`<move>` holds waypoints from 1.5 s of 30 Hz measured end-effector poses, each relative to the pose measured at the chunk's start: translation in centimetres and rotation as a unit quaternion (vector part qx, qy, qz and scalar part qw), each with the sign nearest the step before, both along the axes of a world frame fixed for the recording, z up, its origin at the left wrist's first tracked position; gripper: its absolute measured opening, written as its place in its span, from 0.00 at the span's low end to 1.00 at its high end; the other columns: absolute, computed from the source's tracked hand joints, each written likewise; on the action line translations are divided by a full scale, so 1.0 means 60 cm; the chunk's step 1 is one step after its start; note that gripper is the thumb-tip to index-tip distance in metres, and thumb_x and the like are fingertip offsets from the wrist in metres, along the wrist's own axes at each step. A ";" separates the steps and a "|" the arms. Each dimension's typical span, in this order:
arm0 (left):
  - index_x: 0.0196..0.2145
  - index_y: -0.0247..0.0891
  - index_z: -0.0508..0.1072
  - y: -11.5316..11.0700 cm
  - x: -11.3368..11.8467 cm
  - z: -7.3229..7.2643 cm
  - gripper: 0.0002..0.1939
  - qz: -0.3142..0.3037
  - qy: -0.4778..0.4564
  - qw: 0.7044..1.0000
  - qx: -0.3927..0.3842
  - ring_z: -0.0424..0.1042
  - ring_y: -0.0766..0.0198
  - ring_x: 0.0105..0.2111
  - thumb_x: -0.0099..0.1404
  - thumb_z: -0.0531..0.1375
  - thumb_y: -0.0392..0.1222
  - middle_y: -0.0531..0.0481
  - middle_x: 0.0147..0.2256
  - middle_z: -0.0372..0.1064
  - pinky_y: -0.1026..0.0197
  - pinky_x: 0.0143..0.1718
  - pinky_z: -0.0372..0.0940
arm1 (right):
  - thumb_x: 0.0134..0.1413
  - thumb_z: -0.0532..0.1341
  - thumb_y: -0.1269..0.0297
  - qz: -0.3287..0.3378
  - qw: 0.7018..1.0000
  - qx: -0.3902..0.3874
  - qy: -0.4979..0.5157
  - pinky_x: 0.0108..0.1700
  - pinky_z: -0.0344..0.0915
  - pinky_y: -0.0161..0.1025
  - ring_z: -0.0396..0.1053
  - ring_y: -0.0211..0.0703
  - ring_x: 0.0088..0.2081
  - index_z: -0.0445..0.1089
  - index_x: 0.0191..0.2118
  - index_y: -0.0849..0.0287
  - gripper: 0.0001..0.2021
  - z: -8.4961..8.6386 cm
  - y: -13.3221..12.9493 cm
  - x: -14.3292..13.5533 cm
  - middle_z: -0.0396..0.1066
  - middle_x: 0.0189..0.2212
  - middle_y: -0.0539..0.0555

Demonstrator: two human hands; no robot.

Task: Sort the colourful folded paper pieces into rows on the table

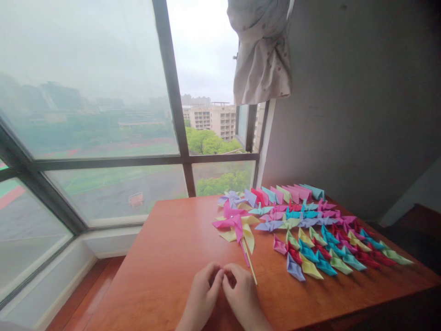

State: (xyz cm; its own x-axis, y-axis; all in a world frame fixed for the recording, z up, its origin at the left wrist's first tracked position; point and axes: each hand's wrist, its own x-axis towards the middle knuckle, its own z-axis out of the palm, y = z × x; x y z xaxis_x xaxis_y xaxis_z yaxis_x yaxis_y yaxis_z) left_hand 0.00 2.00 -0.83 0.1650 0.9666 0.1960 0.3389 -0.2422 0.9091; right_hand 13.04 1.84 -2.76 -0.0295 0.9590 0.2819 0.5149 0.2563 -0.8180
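Observation:
Both my hands rest low over the wooden table [151, 276], near its front edge. The fingertips of my left hand [204, 292] are pinched together and touch those of my right hand [240, 294], which is curled the same way. Whether anything small sits between the tips cannot be seen. Just beyond my right hand lie paper pinwheels on sticks: a pink pinwheel [234, 221] overlaps a yellow pinwheel [248, 232], and a lilac pinwheel [233, 199] is behind them.
Rows of folded paper boats [324, 263] cover the table's right side. Behind them are folded paper cranes [270, 225] and a row of folded paper pieces [285, 194]. A window [103, 115] spans the left and back, with a tied curtain [263, 64] beside the grey wall [358, 101].

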 end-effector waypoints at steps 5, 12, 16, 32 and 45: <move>0.28 0.37 0.69 0.000 0.000 -0.006 0.15 0.019 0.012 1.000 0.007 0.68 0.63 0.27 0.69 0.54 0.47 0.50 0.26 0.70 0.65 0.30 0.62 | 0.58 0.55 0.70 0.016 1.000 0.005 0.018 0.34 0.62 0.35 0.72 0.42 0.31 0.76 0.33 0.56 0.12 -0.001 0.001 0.000 0.76 0.29 0.53; 0.36 0.38 0.74 0.000 0.000 -0.003 0.12 0.028 0.027 0.999 0.009 0.73 0.59 0.31 0.68 0.55 0.47 0.47 0.31 0.75 0.63 0.35 0.66 | 0.63 0.52 0.61 0.020 0.995 0.025 0.094 0.32 0.64 0.33 0.72 0.41 0.30 0.76 0.32 0.58 0.16 0.008 0.002 0.006 0.75 0.29 0.54; 0.39 0.39 0.78 -0.001 0.000 -0.001 0.14 0.004 0.027 0.999 0.025 0.75 0.56 0.36 0.69 0.54 0.44 0.42 0.38 0.78 0.60 0.41 0.68 | 0.64 0.53 0.56 0.012 0.997 0.021 0.076 0.30 0.61 0.33 0.69 0.40 0.27 0.75 0.29 0.58 0.18 0.005 0.004 0.008 0.73 0.25 0.52; 0.37 0.38 0.80 -0.002 0.001 0.003 0.16 0.012 0.049 0.999 0.008 0.75 0.56 0.32 0.68 0.54 0.44 0.42 0.34 0.78 0.61 0.37 0.68 | 0.65 0.51 0.56 0.023 0.998 0.027 0.057 0.33 0.62 0.33 0.70 0.40 0.29 0.76 0.29 0.59 0.20 0.001 0.003 0.006 0.74 0.27 0.55; 0.38 0.39 0.81 0.003 0.000 0.003 0.13 0.007 0.038 0.999 0.016 0.76 0.57 0.34 0.66 0.55 0.38 0.44 0.36 0.79 0.62 0.39 0.68 | 0.63 0.53 0.56 0.038 0.994 -0.017 0.103 0.32 0.61 0.32 0.71 0.40 0.29 0.74 0.29 0.59 0.18 0.008 0.004 0.010 0.75 0.26 0.53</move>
State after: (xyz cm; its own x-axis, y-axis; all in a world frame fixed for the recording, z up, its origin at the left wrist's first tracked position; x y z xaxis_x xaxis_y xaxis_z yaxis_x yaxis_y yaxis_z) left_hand 0.02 2.16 -0.66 0.1670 0.9623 0.2147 0.4102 -0.2658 0.8724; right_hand 13.64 2.06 -2.25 -0.0465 0.9651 0.2579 0.3152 0.2591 -0.9129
